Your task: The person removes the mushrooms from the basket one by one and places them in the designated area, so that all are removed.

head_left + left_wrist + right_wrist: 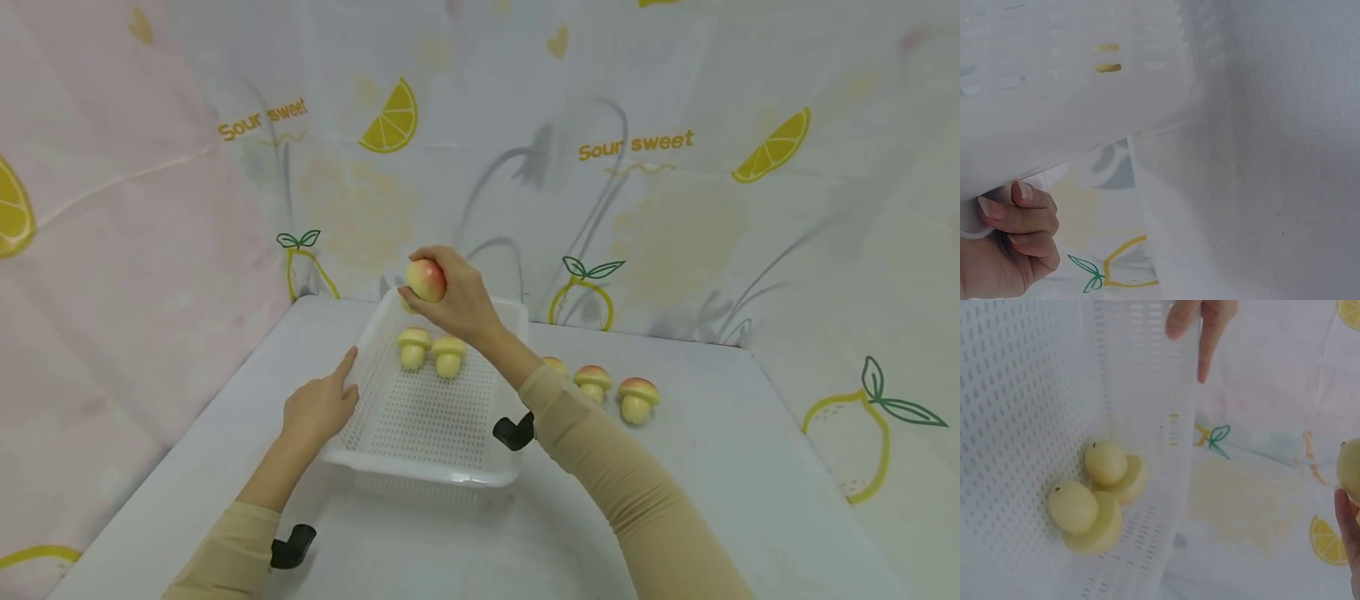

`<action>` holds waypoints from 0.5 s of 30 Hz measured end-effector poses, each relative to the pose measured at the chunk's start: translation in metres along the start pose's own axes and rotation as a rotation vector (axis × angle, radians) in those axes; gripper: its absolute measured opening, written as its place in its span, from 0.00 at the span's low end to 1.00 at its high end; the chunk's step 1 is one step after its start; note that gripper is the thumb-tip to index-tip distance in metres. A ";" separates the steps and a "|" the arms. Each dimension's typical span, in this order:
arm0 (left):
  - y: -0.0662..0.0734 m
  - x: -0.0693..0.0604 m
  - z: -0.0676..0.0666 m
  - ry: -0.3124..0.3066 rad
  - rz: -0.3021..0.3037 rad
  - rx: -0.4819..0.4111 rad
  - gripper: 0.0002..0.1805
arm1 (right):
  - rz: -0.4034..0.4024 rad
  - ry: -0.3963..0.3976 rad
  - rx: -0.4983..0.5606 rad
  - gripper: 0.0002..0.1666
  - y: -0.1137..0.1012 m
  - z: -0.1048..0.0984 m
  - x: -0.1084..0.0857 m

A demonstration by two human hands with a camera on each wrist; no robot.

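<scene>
My right hand (457, 296) grips a toy mushroom (426, 280) with a red and yellow cap, held above the far end of a white perforated plastic basket (431, 473). In the right wrist view, part of this mushroom (1350, 469) shows at the right edge beside a finger. The left hand (318, 408) holds the basket's left rim. Its fingers (1025, 215) curl under that rim in the left wrist view, with the thumb hidden there. Inside the basket, two mushrooms (412, 347) (448, 357) stand side by side toward the far end.
Several things stand near: right of the basket are three more mushrooms (592, 379) on the white table (720, 483), one partly hidden by the right sleeve. A lemon-printed cloth (465, 150) hangs behind and beside the table. Black curved pieces (292, 547) sit at both wrists.
</scene>
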State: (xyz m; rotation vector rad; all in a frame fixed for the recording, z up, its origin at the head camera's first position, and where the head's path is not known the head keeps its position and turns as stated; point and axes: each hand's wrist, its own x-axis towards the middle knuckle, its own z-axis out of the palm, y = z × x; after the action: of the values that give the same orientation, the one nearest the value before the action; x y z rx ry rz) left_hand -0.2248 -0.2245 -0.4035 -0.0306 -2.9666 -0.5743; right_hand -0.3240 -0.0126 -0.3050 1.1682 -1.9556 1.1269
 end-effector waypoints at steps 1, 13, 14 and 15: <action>0.000 0.000 0.000 -0.004 -0.001 -0.001 0.32 | -0.002 0.002 0.001 0.23 0.000 -0.001 0.000; 0.002 0.001 -0.003 -0.030 -0.026 -0.001 0.32 | -0.012 0.031 0.011 0.24 -0.003 -0.012 0.001; 0.002 0.001 -0.003 -0.031 -0.025 -0.002 0.32 | -0.011 0.031 0.012 0.24 -0.004 -0.013 0.000; 0.002 0.001 -0.003 -0.030 -0.023 -0.004 0.32 | -0.008 0.029 0.010 0.24 -0.003 -0.014 0.000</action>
State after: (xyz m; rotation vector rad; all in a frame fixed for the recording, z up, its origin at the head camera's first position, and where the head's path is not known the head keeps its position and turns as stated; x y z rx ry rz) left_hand -0.2250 -0.2239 -0.4001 -0.0062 -2.9983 -0.5872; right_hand -0.3203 -0.0012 -0.2972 1.1573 -1.9239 1.1451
